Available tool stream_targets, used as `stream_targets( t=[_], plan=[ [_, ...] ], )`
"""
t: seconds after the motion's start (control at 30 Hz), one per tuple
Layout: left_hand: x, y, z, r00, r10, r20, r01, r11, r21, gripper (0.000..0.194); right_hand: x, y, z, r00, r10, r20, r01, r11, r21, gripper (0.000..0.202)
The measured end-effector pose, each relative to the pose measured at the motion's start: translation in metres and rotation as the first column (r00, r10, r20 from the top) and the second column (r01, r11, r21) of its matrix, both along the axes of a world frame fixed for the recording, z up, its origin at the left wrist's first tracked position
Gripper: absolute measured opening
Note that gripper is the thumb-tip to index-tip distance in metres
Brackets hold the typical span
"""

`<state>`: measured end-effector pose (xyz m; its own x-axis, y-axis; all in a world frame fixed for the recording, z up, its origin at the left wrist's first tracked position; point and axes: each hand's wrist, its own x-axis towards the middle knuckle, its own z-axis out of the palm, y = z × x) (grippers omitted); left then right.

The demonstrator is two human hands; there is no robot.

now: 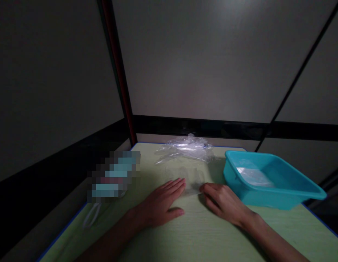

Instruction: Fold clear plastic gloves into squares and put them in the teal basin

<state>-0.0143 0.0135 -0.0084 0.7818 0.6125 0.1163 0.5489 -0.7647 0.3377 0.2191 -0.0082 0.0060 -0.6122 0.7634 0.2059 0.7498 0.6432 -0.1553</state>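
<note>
A thin clear plastic sheet or bag lies on the pale green table, hard to make out against the surface. My left hand rests flat at its left edge, palm down, fingers stretched out and thumb apart. At the near right corner of the clear plastic, my right hand has its fingers curled and pinched on the edge. Beyond both hands, a crumpled pile of clear plastic sits near the table's far edge.
On the right of the table stands a turquoise basin with flat clear plastic inside. A blurred-out object with a white cord lies at the left edge. Dark-trimmed panels rise behind the table.
</note>
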Motion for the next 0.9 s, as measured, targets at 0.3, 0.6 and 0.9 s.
stream_targets(
  t=[0.3, 0.6, 0.9],
  plan=[
    [0.001, 0.001, 0.0, 0.998, 0.004, -0.064, -0.004, 1.0, 0.008, 0.056, 0.011, 0.018, -0.016, 0.95, 0.191, -0.246, -0.193, 0.981, 0.016, 0.021],
    [0.0, 0.007, 0.001, 0.998, 0.056, 0.039, -0.05, 0.99, -0.132, 0.056, 0.01, 0.024, -0.018, 0.754, -0.027, -0.657, -0.102, 0.982, -0.158, 0.018],
    [-0.002, 0.015, 0.003, 0.876, 0.241, 0.417, -0.082, 0.928, -0.365, 0.036, 0.01, 0.023, -0.02, 0.578, -0.246, -0.779, -0.056, 0.94, -0.338, 0.02]
  ],
)
